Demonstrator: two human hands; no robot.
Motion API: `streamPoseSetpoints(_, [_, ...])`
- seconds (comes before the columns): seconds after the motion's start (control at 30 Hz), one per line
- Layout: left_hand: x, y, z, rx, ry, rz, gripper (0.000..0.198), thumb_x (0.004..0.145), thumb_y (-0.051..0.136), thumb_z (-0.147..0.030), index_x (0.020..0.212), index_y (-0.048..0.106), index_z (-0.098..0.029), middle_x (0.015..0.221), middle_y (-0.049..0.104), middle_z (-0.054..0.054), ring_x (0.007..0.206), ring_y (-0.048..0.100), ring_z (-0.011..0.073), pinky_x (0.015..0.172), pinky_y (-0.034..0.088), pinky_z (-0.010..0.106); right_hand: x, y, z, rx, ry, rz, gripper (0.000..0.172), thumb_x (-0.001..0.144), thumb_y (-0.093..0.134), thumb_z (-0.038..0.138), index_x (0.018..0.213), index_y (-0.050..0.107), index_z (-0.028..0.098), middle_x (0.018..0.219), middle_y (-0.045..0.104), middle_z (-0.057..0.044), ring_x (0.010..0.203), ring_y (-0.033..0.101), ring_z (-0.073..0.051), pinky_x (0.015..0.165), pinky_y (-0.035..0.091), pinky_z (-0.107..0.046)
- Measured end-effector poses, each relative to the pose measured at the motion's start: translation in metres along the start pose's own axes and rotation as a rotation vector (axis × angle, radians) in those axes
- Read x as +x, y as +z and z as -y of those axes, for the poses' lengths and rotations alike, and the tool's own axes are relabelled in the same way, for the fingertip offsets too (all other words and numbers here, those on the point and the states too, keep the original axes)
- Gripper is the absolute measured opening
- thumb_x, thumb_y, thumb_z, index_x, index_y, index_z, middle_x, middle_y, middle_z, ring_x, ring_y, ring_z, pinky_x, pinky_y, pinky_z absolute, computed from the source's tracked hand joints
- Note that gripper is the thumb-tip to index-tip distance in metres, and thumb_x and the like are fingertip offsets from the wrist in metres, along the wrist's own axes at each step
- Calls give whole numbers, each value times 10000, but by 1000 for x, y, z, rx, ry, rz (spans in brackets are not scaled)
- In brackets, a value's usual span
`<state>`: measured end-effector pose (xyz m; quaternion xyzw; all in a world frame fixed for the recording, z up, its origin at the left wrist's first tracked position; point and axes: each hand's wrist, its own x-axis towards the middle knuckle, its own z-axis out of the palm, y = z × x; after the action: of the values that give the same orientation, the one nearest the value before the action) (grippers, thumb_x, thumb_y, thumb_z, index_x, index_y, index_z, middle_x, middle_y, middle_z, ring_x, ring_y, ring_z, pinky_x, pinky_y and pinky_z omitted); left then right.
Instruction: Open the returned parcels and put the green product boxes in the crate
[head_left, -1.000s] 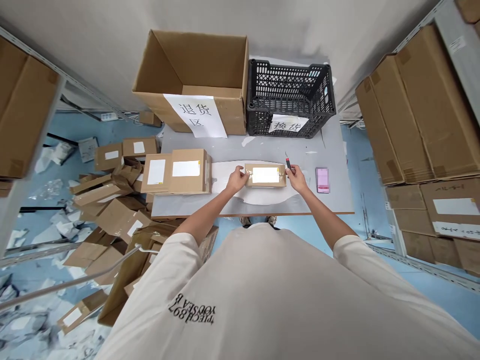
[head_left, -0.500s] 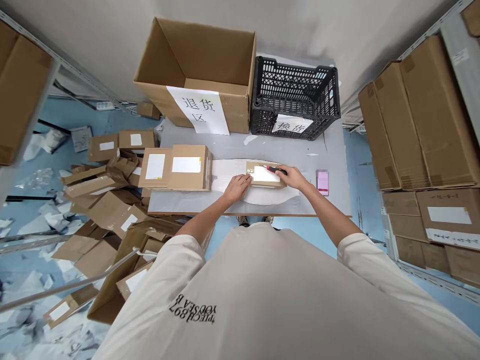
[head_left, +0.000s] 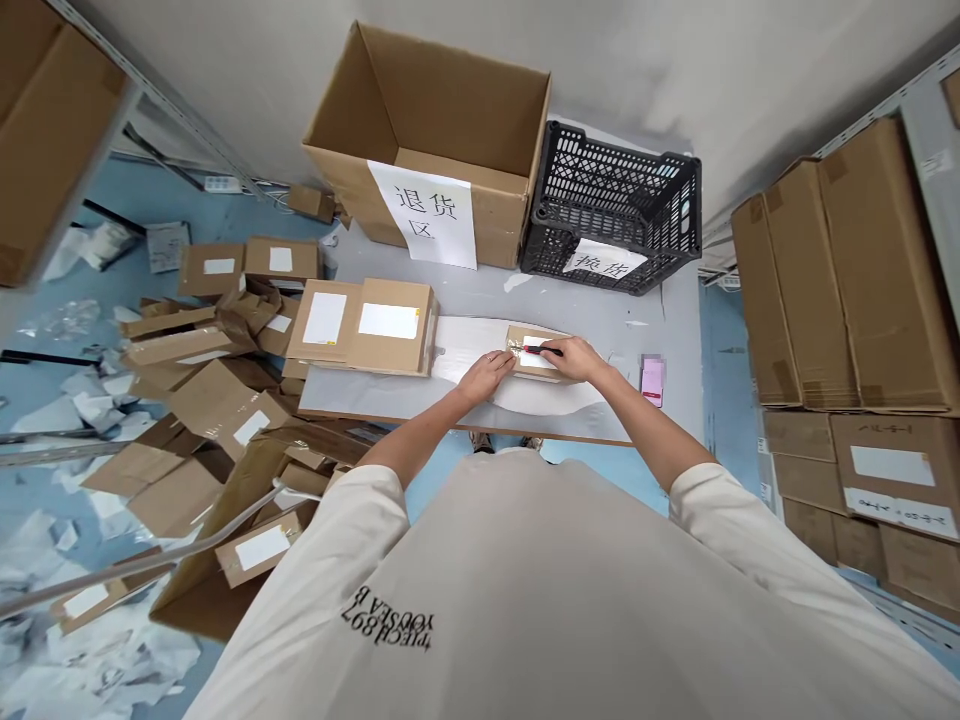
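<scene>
On the table lies a small taped cardboard box (head_left: 546, 334) with a white label on top. My left hand (head_left: 485, 378) grips its left end, fingers over the edge. A red and black utility knife (head_left: 534, 349) is in my right hand (head_left: 577, 358), which is closed round the handle above the label. The knife tip points left, close to the taped left end of the box; whether the blade touches the tape I cannot tell. Under the box is a pale, rounded sheet (head_left: 469, 332).
Labelled boxes (head_left: 390, 350) stand left on the table (head_left: 360, 400). Behind are a large open carton (head_left: 495, 225) and a black plastic crate (head_left: 592, 215). A phone (head_left: 652, 380) lies right. Cartons (head_left: 217, 410) and paper scraps cover the floor left; stacked cartons (head_left: 885, 270) stand right.
My right hand has moved the knife towards the left end of the box, and the knife now lies more level. My left hand stays at the box's left end. The camera view has shifted slightly.
</scene>
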<state>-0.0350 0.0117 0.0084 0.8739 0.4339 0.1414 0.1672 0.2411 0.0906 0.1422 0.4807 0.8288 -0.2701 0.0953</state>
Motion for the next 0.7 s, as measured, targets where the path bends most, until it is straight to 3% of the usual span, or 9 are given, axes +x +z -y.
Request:
streamPoseSetpoints(0.4, [8,-26,-12,-27,-43,116,600,1032,560,-102,1618,662,-182,1578,705,208,1453,639,350,1290,466,536,-2,-5,-5,-65,49,37,406,1160,548,439,1354,872,291,1291,883,-115,1167,787,-334,909,539,-375])
streamPoseSetpoints(0.7, [12,-35,-28,23,-128,79,504,1146,467,-294,1603,674,-242,1471,728,206,1311,643,389,1288,391,593,-30,-15,-42,-43,172,53,349,1099,621,456,1207,919,310,1207,880,-128,1143,776,-384,904,537,-435])
